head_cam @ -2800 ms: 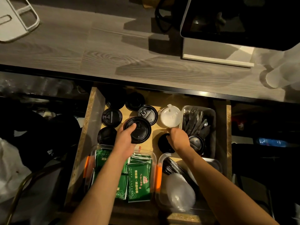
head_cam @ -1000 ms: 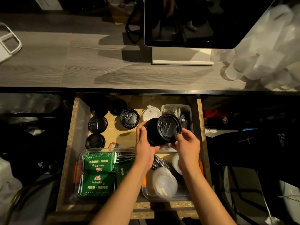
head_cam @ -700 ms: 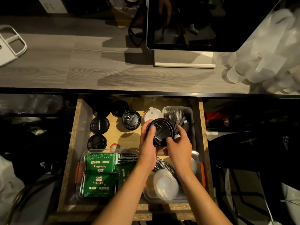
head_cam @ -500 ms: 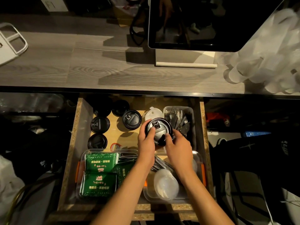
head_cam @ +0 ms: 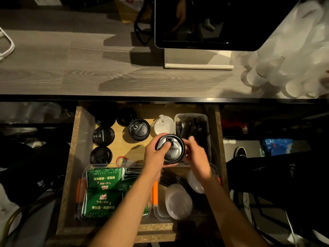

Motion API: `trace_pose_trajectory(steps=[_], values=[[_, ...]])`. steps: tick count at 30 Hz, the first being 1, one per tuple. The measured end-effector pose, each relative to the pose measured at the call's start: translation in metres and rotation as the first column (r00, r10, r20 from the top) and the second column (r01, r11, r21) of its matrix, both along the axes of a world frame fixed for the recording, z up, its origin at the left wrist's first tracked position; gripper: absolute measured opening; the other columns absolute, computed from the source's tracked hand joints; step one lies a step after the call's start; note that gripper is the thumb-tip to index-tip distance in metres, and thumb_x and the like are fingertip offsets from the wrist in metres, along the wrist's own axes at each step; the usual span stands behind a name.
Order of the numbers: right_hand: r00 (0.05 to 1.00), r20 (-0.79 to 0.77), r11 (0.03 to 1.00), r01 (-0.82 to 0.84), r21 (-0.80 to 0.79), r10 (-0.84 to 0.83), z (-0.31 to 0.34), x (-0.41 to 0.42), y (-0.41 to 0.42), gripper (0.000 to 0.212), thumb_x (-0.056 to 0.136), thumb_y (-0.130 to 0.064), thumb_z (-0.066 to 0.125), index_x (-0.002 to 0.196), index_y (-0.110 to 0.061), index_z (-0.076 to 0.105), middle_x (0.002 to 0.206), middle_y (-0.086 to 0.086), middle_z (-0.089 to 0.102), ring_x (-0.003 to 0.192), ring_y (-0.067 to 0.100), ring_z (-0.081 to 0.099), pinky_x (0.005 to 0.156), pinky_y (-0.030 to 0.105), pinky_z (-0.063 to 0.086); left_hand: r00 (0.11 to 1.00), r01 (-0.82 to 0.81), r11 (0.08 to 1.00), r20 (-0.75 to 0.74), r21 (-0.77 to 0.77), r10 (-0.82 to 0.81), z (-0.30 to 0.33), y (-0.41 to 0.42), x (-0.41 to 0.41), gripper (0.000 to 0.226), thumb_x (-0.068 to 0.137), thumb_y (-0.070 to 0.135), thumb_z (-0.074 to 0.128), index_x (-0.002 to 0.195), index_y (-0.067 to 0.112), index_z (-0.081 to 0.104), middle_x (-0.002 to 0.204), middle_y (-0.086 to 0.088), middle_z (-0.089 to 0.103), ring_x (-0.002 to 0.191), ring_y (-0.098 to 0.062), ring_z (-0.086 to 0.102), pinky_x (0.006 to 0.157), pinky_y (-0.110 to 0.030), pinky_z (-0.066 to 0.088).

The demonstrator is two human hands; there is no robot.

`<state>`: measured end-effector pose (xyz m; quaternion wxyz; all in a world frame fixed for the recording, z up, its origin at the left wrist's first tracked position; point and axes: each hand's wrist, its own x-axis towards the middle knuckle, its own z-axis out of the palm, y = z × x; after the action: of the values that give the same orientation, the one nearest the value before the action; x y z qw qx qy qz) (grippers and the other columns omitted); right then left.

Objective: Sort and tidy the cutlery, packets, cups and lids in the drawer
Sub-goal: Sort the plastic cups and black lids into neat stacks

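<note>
Dim drawer [head_cam: 73, 157]: left hand [head_cam: 154, 156] grip curls round black lids [head_cam: 171, 148]; right hand [head_cam: 196, 155] blurred, grip unclear.

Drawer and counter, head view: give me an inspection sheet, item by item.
Surface: grey wood-grain counter above an open drawer.
Job's things: stack of black lids held over the drawer; loose black lids on its floor; white lid; cutlery tray; green packets in a clear tub.
Clutter: clear cups on the counter.
Hands: left hand grips the stack; right hand blurred beside it.
Cables: black cable behind the monitor.
Surroundings: dark, indistinct.
</note>
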<state>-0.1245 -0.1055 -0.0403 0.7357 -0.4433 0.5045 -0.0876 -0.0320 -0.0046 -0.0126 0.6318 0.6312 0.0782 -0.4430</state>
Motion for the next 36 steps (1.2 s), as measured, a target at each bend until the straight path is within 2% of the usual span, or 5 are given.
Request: trace_pose_trajectory(steps=[3,12,22,31,36], values=[[0.969,-0.161,0.959,0.146,-0.243,-0.188,-0.018,-0.018,-0.024,0.019,0.101,-0.024,0.053,0.106,-0.012,0.068,0.096,0.006,0.07,0.093,0.017,0.064,0.088,0.035,0.052,0.997,-0.035,0.999,-0.067,0.013,0.036,-0.01,0.005,0.012,0.029,0.098,0.008,0.06,0.103,0.036,0.064,0.118,0.001,0.061,0.105,-0.028,0.062,0.067,-0.052,0.061],[0.713,-0.658,0.74,-0.575,-0.349,0.244,-0.067,-0.025,-0.059,0.056,0.09,-0.015,0.068,0.142,-0.008,0.048,0.141,0.015,0.052,0.13,0.03,0.051,0.107,0.038,0.042,0.99,-0.116,0.99,-0.07,0.085,0.122,-0.034,0.001,0.023,0.031,0.098,0.009,0.059,0.104,0.039,0.06,0.116,0.0,0.06,0.104,-0.026,0.062,0.069,-0.049,0.061],[0.798,-0.584,0.789,-0.452,-0.416,0.15,-0.057,-0.024,-0.062,0.023,0.09,-0.01,0.067,0.113,-0.006,0.069,0.11,0.011,0.071,0.104,0.024,0.066,0.085,0.028,0.049,0.994,-0.09,0.991,-0.044,0.101,0.095,-0.035,0.002,0.014,0.029,0.098,0.008,0.059,0.107,0.036,0.062,0.114,-0.003,0.066,0.097,-0.024,0.067,0.068,-0.047,0.061],[0.951,-0.028,0.883,0.275,-0.38,-0.308,0.04,0.002,-0.015,0.029,0.089,0.011,0.058,0.115,-0.001,0.064,0.086,0.009,0.063,0.067,0.008,0.064,0.059,0.025,0.056,0.981,-0.187,0.982,-0.053,0.02,0.188,-0.001,0.002,0.01,0.019,0.099,0.039,0.056,0.116,0.036,0.062,0.134,-0.005,0.056,0.117,-0.031,0.059,0.077,-0.057,0.06],[0.947,-0.11,0.888,0.238,-0.393,-0.303,0.05,0.027,0.036,0.026,0.083,0.0,0.066,0.099,-0.021,0.071,0.077,0.005,0.072,0.075,0.024,0.07,0.076,0.042,0.06,0.967,-0.254,0.967,-0.02,0.004,0.254,0.024,0.01,0.003,0.04,0.098,0.055,0.042,0.129,0.033,0.054,0.129,0.001,0.058,0.117,-0.025,0.057,0.088,-0.053,0.056]])
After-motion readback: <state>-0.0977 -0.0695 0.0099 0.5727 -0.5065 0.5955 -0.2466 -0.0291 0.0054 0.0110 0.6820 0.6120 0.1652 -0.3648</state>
